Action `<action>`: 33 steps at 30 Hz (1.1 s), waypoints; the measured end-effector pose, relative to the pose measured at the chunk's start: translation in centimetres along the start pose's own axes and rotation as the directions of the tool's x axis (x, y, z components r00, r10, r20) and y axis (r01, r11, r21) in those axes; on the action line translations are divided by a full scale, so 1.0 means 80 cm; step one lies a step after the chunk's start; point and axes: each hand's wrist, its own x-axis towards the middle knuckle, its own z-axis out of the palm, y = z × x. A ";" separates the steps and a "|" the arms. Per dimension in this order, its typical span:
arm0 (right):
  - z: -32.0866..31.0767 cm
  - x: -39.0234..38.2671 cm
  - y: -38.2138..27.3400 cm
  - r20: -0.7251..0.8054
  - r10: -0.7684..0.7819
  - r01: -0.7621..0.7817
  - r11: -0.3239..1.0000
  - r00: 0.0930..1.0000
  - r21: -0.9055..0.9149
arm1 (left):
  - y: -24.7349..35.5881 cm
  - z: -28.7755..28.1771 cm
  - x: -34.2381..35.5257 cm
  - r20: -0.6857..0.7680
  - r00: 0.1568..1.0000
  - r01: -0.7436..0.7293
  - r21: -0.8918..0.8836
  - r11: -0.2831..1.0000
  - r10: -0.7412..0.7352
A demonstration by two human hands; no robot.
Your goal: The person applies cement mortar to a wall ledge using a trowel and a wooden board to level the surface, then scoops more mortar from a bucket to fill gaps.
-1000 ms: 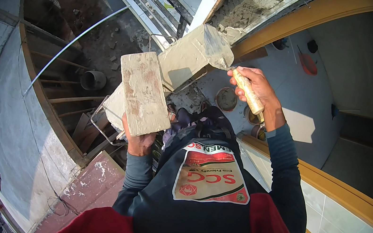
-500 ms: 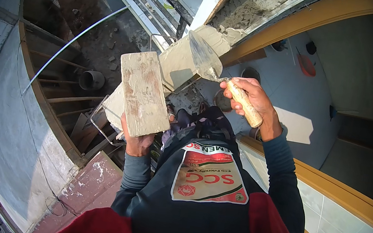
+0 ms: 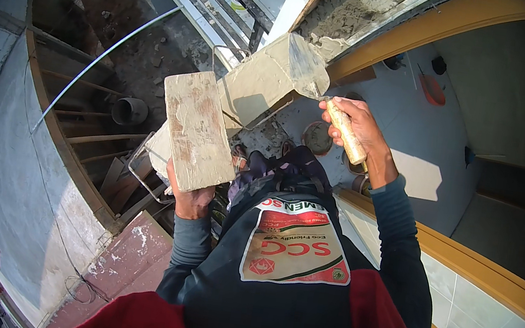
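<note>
My left hand (image 3: pixel 190 199) is closed beneath a plastering float (image 3: pixel 198 131), a rectangular board smeared with grey mortar; the grip under it is hidden. With my right hand (image 3: pixel 361 139) I hold a pointed trowel (image 3: pixel 345 133) by its pale wooden handle. The trowel's blade rests on or just above the far right end of a mortar-coated ledge (image 3: pixel 257 81); contact is hard to tell. That ledge runs diagonally beyond and under the float, which covers part of it. Bent metal rod clamps (image 3: pixel 144 162) straddle the ledge.
On the right, an orange-brown frame (image 3: pixel 439 246) borders a tiled floor with a red dustpan-like object (image 3: pixel 431 89). Buckets (image 3: pixel 317 138) stand below the ledge. Down to the left lie a grey bucket (image 3: pixel 129 112) and wooden poles. A thin pale pipe (image 3: pixel 106 55) arcs across there.
The trowel's blade has moved right and slightly away from me, baring more of the ledge. The float has shifted slightly left. Both hands keep their grips.
</note>
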 end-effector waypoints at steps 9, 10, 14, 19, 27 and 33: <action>0.056 -0.030 0.028 0.246 0.216 -0.226 0.974 0.945 0.013 | 0.002 0.008 -0.004 -0.052 0.998 0.029 -0.057 0.998 -0.032; 0.054 -0.032 0.029 0.251 0.213 -0.224 0.975 0.944 0.013 | 0.003 0.011 -0.005 -0.062 0.998 0.009 -0.038 0.999 -0.012; 0.032 -0.039 0.013 0.151 0.060 -0.067 0.997 0.987 0.046 | 0.010 0.018 -0.005 -0.074 0.997 -0.015 0.037 0.999 0.018; 0.012 -0.020 -0.004 0.019 -0.026 0.026 1.000 0.999 -0.014 | 0.010 0.025 -0.004 -0.127 0.992 -0.016 0.049 0.999 0.022; 0.022 0.004 0.007 -0.019 -0.035 0.037 0.995 0.999 0.097 | 0.005 0.024 -0.006 -0.114 0.993 -0.030 0.011 1.000 0.031; 0.039 0.002 0.028 -0.005 -0.029 0.029 0.994 1.000 0.109 | 0.009 0.025 -0.007 -0.071 0.996 -0.045 0.066 0.997 0.049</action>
